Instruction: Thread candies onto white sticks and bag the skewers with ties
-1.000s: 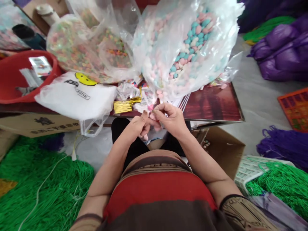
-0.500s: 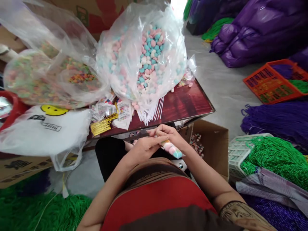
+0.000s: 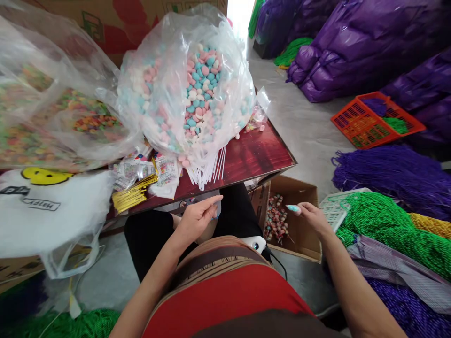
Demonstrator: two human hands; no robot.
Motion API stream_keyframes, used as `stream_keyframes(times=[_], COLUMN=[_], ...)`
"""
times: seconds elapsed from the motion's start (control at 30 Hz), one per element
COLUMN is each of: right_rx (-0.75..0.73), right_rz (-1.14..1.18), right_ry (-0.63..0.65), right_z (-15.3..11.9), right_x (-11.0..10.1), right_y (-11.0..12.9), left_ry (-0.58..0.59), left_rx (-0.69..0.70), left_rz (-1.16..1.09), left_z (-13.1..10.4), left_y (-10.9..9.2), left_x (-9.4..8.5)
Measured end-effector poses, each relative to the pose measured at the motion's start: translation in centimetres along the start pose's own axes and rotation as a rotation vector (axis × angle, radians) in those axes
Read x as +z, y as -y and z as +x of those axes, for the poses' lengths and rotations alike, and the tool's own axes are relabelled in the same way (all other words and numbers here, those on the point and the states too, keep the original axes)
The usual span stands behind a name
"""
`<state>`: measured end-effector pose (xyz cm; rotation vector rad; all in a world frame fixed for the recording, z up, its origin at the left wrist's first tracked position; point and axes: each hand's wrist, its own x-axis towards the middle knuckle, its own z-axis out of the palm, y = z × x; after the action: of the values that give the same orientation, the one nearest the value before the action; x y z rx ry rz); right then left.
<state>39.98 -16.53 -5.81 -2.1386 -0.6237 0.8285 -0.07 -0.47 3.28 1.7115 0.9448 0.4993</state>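
Holding bluish, apparently wrapped candy (image 3: 292, 208)

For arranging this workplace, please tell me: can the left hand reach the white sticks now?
Probably yes: the left hand is near the white sticks, whose near ends lie uncovered on the table, with nothing visible between.

Sporting a banded top (image 3: 225, 293), dark brown at the chest | then bold red | then tan-and-brown stripes (image 3: 221, 264) with small dark markings | down to black legwear (image 3: 235, 211) | baring both forearms (image 3: 153, 281)
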Motion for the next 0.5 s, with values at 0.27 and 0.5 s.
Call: stream_keyframes(times=[0.27,0.5], right_rx=[0.021,-0.396], right_rz=[-0.108,0.119], right_ry=[-0.21,0.002], right_z=[2.1,2.7], right_x=[0.0,3.9], right_y=[0.3,11.3], left_ry=[-0.02,-0.006], left_rx=[-0.037,-0.056], left_rz=[-0.027,-0.038], left_z=[-0.4,-0.3], left_y=[0.8,0.9], left_x=[-0.1,0.2])
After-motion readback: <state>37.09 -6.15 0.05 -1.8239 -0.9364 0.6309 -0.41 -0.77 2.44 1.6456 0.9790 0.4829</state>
